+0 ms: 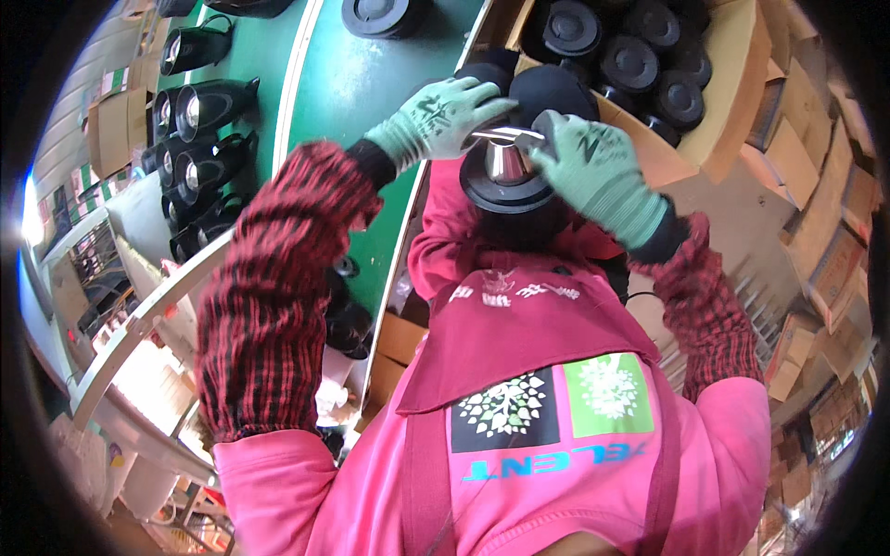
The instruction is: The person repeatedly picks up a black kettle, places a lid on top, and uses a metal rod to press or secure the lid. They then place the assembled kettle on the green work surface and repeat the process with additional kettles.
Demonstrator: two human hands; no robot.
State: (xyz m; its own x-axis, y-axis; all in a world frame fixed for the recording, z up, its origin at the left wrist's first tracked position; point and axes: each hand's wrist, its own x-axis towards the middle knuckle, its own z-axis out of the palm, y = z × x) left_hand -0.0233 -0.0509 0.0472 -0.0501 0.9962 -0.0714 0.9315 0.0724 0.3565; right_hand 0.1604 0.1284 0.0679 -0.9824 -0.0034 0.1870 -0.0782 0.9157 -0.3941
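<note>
Both my hands wear light green knitted gloves with black cuffs. Between them is a black round-based piece [505,193] with a silver cone-shaped neck and a bright metal rim on top, close in front of my body. My left hand [440,120] has its fingers closed at the left side of the rim. From the right, my right hand [593,167] grips the rim, thumb and fingers bent around its dark edge. The fingertips of both hands are partly hidden. My knees in black cloth [554,97] show just beyond the piece.
A green worktable [357,102] runs along my left, bearing black kettle-like jugs [209,107] with shiny insides and a black round disc [375,14]. An open cardboard box [737,102] of black round parts [630,65] stands at the far right. Flattened cartons [825,232] are stacked farther right.
</note>
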